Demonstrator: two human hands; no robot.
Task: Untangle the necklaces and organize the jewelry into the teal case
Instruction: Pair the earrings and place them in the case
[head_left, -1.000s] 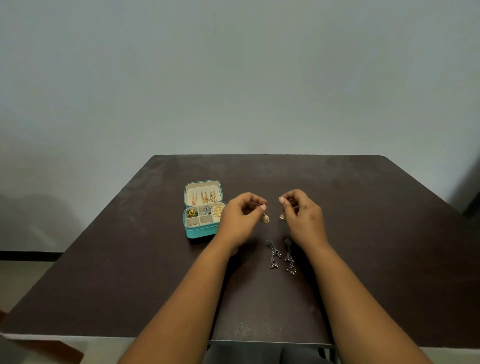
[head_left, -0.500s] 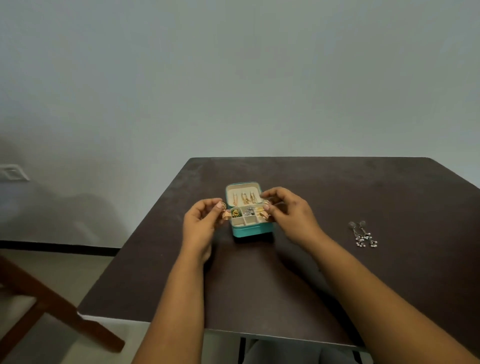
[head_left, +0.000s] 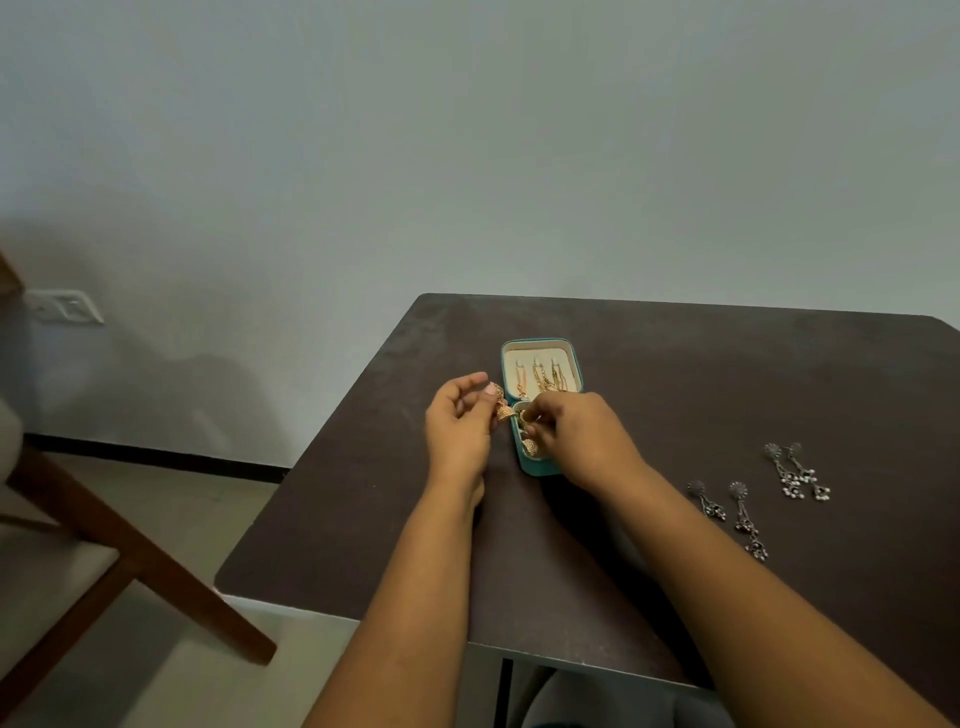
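The open teal case (head_left: 540, 466) lies on the dark table (head_left: 675, 374), its cream lid (head_left: 540, 358) holding gold chains (head_left: 543, 378). My left hand (head_left: 457, 431) pinches a gold bell-shaped earring (head_left: 504, 413) just left of the case. Over the case's compartments my right hand (head_left: 582, 441) hides most of them and pinches a second gold earring (head_left: 530, 447), which hangs at the front compartments. Two pairs of silver drop earrings lie on the table to the right, one nearer (head_left: 737, 514), one farther (head_left: 800, 475).
A wooden chair leg (head_left: 135, 551) stands on the floor to the left of the table. A wall socket (head_left: 65, 306) sits low on the wall. The table's near edge (head_left: 363, 613) runs under my forearms.
My hands carried the gold earrings from the table's middle to the case. The right hand now reaches over the compartments. The view swung left, so the silver earrings appear farther right.
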